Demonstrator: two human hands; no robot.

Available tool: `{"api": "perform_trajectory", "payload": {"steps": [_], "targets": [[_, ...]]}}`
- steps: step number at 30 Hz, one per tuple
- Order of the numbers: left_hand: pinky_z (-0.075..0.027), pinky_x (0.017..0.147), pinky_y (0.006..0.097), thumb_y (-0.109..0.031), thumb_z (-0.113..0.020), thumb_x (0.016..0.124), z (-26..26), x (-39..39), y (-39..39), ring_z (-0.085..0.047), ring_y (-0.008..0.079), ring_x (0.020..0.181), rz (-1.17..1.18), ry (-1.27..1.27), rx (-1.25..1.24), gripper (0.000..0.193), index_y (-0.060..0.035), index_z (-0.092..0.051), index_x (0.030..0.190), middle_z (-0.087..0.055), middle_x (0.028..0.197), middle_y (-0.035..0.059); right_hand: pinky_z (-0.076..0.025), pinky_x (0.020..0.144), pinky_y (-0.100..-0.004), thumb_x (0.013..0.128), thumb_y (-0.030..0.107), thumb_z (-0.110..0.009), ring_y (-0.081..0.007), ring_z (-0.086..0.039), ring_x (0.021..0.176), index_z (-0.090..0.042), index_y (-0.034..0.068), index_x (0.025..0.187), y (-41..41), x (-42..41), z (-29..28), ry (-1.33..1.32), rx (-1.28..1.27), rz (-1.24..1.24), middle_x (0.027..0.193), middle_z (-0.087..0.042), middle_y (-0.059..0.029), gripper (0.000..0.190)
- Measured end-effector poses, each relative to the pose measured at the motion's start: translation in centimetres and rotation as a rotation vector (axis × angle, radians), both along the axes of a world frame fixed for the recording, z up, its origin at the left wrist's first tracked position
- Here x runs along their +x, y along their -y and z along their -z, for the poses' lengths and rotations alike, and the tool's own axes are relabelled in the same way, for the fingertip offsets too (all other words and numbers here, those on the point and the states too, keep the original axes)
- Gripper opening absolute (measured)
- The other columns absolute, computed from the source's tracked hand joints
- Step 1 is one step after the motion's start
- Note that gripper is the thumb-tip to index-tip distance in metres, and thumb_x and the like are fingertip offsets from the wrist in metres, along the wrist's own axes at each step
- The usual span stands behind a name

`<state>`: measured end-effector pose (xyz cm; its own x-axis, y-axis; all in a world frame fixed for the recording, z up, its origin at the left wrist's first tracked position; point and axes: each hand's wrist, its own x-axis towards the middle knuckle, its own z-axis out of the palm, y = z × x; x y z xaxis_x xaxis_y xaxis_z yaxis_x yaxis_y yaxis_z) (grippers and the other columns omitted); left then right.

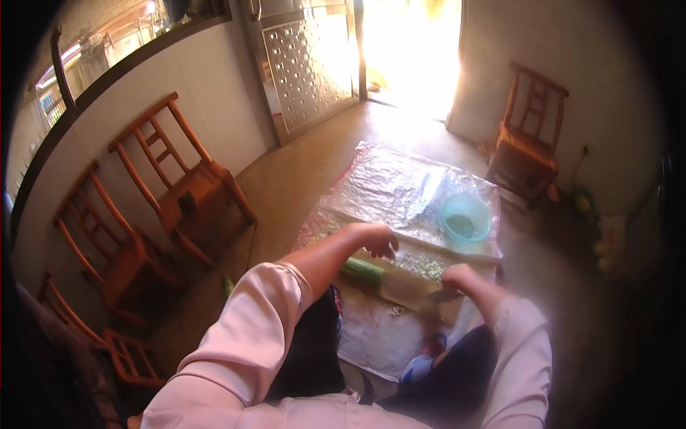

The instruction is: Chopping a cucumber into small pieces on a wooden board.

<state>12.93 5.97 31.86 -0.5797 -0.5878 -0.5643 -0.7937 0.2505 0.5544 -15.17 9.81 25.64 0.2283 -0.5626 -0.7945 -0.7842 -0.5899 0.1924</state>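
Observation:
My left hand (380,241) hovers just beyond a long green vegetable (362,272), its fingers bent downward and slightly apart with nothing visible in them. The vegetable lies on a wooden board (394,309), partly behind my left forearm. To the right, my right hand (456,277) is closed in a fist around what appears to be a knife (442,296); motion blur hides its exact outline. Small pale-green chopped pieces (426,266) are scattered on the board between my hands.
A plastic sheet (391,171) lies under the board, with a translucent turquoise basin (466,219) on its far right. Wooden chairs stand left (187,198) and right (522,153). Beyond the sheet, bright light enters the open doorway (412,59). Another green vegetable (228,287) is on the floor.

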Motion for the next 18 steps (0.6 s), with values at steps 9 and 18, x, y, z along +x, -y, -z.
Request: {"api": "perform_trajectory", "payload": {"steps": [9, 18], "targets": [[-0.054, 0.067, 0.0316, -0.028, -0.063, 0.088, -0.4, 0.3, -0.4, -0.069, 0.0173, 0.074, 0.035, 0.023, -0.026, 0.044, -0.0099, -0.056, 0.127, -0.070, 0.083, 0.0113, -0.052, 0.080, -0.0403, 0.077, 0.018, -0.060, -0.0261, -0.064, 0.105, -0.072, 0.013, 0.104, -0.4, 0.9, -1.5, 0.001, -0.008, 0.004, 0.112, -0.068, -0.0088, 0.029], [-0.054, 0.067, 0.0317, -0.027, -0.064, 0.088, -0.7, 0.2, -0.2, -0.068, 0.0172, 0.073, 0.014, 0.006, 0.001, 0.044, -0.0072, -0.056, 0.126, -0.069, 0.085, 0.0116, -0.053, 0.079, -0.0406, 0.077, 0.015, -0.059, -0.0273, -0.065, 0.102, -0.072, 0.013, 0.103, -0.5, 0.8, -1.8, 0.005, -0.034, 0.005, 0.111, -0.068, -0.0091, 0.030]]}}
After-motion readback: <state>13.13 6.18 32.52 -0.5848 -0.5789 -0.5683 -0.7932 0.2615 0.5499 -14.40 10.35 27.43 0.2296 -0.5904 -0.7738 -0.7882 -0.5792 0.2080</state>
